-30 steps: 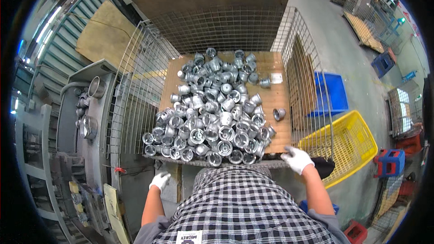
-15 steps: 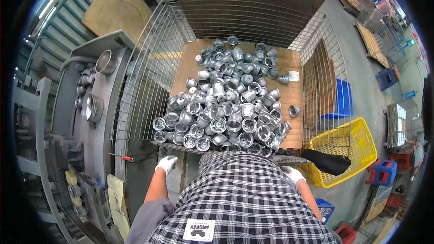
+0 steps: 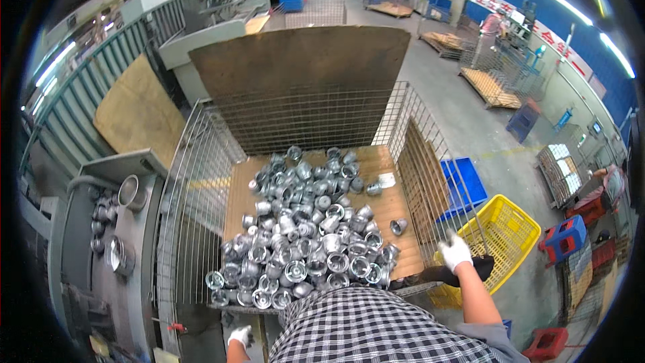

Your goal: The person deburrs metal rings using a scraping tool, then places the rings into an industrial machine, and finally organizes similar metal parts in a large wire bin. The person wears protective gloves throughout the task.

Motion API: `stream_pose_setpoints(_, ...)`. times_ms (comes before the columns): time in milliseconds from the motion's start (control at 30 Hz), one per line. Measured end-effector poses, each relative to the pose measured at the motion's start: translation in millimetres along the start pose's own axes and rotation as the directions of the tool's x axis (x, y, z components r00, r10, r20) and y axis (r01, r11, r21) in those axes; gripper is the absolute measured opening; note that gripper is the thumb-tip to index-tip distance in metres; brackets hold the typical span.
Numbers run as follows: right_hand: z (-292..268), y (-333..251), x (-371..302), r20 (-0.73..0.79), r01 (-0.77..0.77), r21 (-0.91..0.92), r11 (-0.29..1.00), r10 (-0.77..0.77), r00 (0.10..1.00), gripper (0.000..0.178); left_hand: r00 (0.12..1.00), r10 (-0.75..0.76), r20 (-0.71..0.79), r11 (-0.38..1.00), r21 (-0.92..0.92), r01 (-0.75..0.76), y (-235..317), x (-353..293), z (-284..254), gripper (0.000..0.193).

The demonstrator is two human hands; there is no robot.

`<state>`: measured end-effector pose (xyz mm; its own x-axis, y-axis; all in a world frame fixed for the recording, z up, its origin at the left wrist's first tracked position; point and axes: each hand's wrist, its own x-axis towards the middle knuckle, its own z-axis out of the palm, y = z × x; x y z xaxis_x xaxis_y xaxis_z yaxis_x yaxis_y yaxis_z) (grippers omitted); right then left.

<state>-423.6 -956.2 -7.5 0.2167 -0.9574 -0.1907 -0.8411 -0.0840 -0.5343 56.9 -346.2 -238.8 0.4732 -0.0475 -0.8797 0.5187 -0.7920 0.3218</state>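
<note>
Neither hand shows a cup in its grasp: the load of cast metal cups (image 3: 295, 272) lies loose in the wire cage (image 3: 196, 181), on a cardboard sheet (image 3: 373, 160). The cups are heaped with no order, some mouth up, some tipped on their sides, and the pile reaches the front edge beside the checked apron (image 3: 342, 326). As far as can be judged, nothing has been arranged into rows or layers, and the whole visible heap remains to be dealt with. A single cup (image 3: 398, 226) sits apart on the cardboard at the right, near a white card (image 3: 387, 180).

The right hand (image 3: 455, 250), in a white glove, has its fingers loosely spread and appears to grip nothing; it is by the cage's right front corner, above a black object (image 3: 484, 267) (whether it touches the wire, I cannot tell). The left hand (image 3: 240, 336), also gloved, is low in front of the cage, too small and partly seen to tell how its fingers are set.

Past the cage's right side are a blue bin (image 3: 463, 181) and a yellow crate (image 3: 523, 228). At the left, a metal pot (image 3: 132, 193) rests on a grey tabletop (image 3: 141, 242).
</note>
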Motion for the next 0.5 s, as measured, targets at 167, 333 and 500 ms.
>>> stream_pose_setpoints(167,-51,-3,92,-0.315,-0.126,-0.329,0.936,0.017,0.949,0.074,0.991,0.135,-0.022,0.911,0.397,-0.116,48,-70,19,0.064)
stream_pose_setpoints(333,-46,17,141,-0.134,-0.244,-0.398,0.884,0.208,0.969,0.094,0.972,0.230,-0.054,0.906,0.377,-0.193,76,-112,22,0.054)
stream_pose_setpoints(500,-42,8,131,-0.139,-0.232,-0.357,0.905,0.194,0.971,0.095,0.958,0.258,-0.127,0.956,0.178,-0.234,25,-103,16,0.042)
